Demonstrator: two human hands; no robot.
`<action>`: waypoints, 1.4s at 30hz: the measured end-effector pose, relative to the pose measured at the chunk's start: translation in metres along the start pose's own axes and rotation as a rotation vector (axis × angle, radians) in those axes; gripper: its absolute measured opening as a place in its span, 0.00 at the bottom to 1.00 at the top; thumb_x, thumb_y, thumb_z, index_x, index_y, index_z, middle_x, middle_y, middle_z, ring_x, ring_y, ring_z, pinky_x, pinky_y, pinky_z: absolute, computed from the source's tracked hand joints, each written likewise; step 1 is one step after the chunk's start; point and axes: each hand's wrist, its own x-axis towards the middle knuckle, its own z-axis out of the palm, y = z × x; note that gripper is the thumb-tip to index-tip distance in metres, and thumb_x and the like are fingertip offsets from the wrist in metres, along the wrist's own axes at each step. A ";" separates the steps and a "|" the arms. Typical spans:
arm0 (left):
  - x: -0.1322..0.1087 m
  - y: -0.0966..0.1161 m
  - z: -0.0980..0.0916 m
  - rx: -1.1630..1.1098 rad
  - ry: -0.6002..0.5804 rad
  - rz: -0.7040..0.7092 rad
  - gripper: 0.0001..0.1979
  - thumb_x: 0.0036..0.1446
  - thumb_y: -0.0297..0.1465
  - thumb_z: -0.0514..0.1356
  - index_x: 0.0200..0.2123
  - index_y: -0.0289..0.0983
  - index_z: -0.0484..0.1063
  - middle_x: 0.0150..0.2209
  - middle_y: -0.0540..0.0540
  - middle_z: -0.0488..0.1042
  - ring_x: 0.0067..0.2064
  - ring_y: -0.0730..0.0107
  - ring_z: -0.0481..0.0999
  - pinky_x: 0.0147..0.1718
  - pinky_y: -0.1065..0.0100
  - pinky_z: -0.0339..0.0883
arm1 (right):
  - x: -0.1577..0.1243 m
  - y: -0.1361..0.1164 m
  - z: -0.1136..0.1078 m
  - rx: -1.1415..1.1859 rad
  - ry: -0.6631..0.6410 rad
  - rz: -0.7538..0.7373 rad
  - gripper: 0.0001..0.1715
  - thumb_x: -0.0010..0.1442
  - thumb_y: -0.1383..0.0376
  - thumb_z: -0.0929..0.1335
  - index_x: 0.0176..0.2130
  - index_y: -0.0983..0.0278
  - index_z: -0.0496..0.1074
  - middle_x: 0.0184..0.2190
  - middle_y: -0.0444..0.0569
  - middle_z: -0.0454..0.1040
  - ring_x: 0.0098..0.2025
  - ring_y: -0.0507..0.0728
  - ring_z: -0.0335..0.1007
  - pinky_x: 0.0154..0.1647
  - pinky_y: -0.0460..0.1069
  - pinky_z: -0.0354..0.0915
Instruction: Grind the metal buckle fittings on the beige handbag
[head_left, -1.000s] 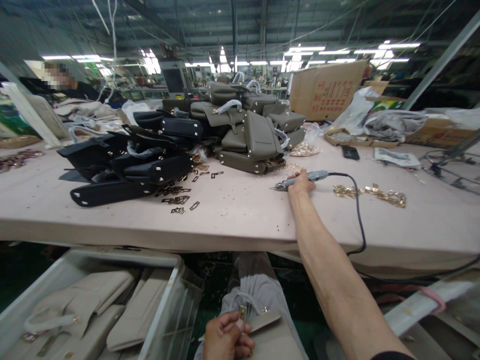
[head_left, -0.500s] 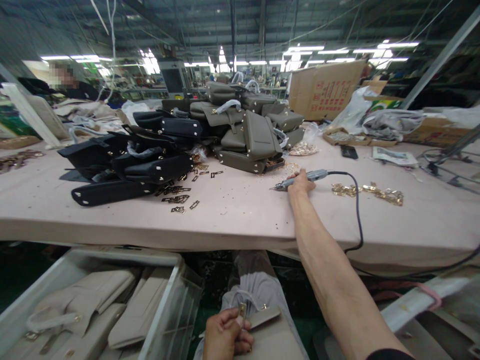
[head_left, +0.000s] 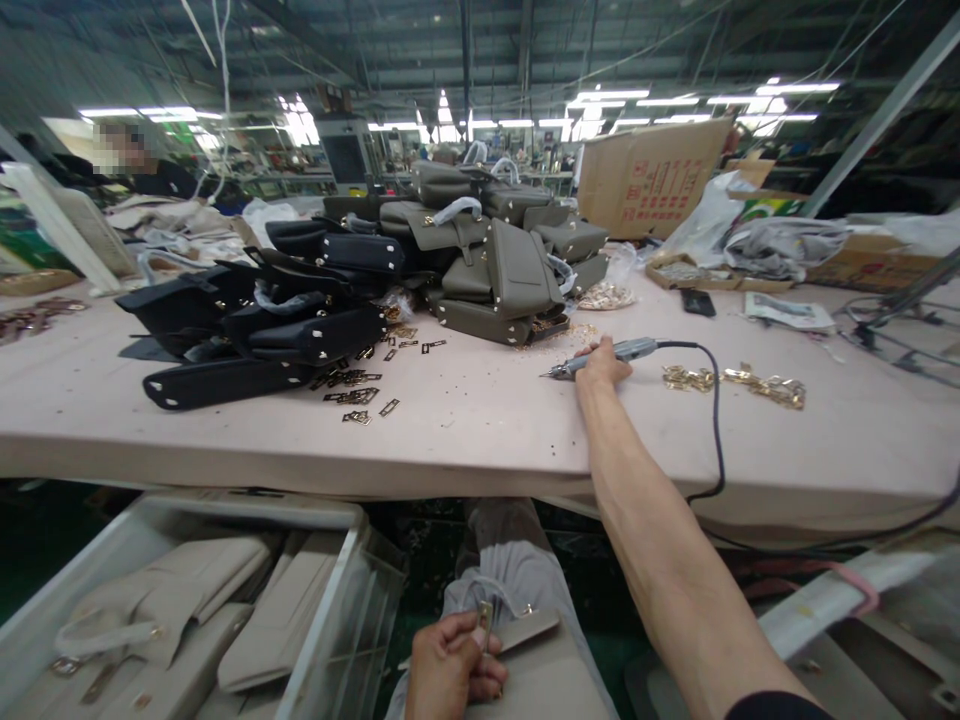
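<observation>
Stretched out over the table, my right hand (head_left: 604, 366) is wrapped round a grey corded electric screwdriver (head_left: 636, 349), which lies nearly level with its bit pointing left. Down at my lap, my left hand (head_left: 454, 668) pinches a small gold metal plate (head_left: 486, 622) at the edge of a beige handbag (head_left: 551, 675). The bag rests on my legs, and its lower part runs out of view. Gold metal fittings (head_left: 772, 388) lie in a loose row right of the screwdriver. More dark-looking fittings (head_left: 352, 397) are scattered left of it.
Black handbags (head_left: 277, 345) and olive handbags (head_left: 517, 270) are heaped across the table (head_left: 480, 440). A plastic crate (head_left: 330, 580) of beige bags stands at lower left. A carton (head_left: 652, 180) and a phone (head_left: 697, 302) are at back right. The screwdriver's cord (head_left: 716, 420) loops over the table edge. A person (head_left: 161, 175) is at far left.
Almost nothing differs. Both hands keep their places, the right on the screwdriver and the left on the metal plate. The person in the far left background has shifted slightly.
</observation>
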 end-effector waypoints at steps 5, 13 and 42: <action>0.002 -0.004 -0.002 0.006 -0.003 -0.001 0.29 0.41 0.46 0.78 0.36 0.29 0.77 0.29 0.37 0.80 0.21 0.64 0.79 0.18 0.70 0.71 | 0.000 0.000 0.001 0.004 -0.013 0.009 0.17 0.68 0.64 0.70 0.35 0.59 0.56 0.22 0.35 0.68 0.17 0.48 0.65 0.13 0.40 0.65; -0.002 0.002 0.001 -0.004 -0.014 0.014 0.24 0.47 0.41 0.76 0.38 0.27 0.78 0.33 0.33 0.81 0.25 0.62 0.81 0.20 0.70 0.74 | -0.006 -0.010 -0.003 0.054 0.002 0.069 0.17 0.70 0.66 0.68 0.35 0.58 0.54 0.23 0.34 0.68 0.17 0.48 0.64 0.14 0.42 0.67; -0.015 0.016 0.007 -0.103 -0.032 -0.112 0.10 0.53 0.13 0.56 0.33 0.25 0.78 0.32 0.35 0.82 0.28 0.59 0.85 0.25 0.69 0.79 | -0.286 -0.014 -0.273 -0.231 -0.641 -0.065 0.17 0.59 0.58 0.78 0.35 0.63 0.71 0.25 0.40 0.69 0.20 0.49 0.64 0.21 0.47 0.67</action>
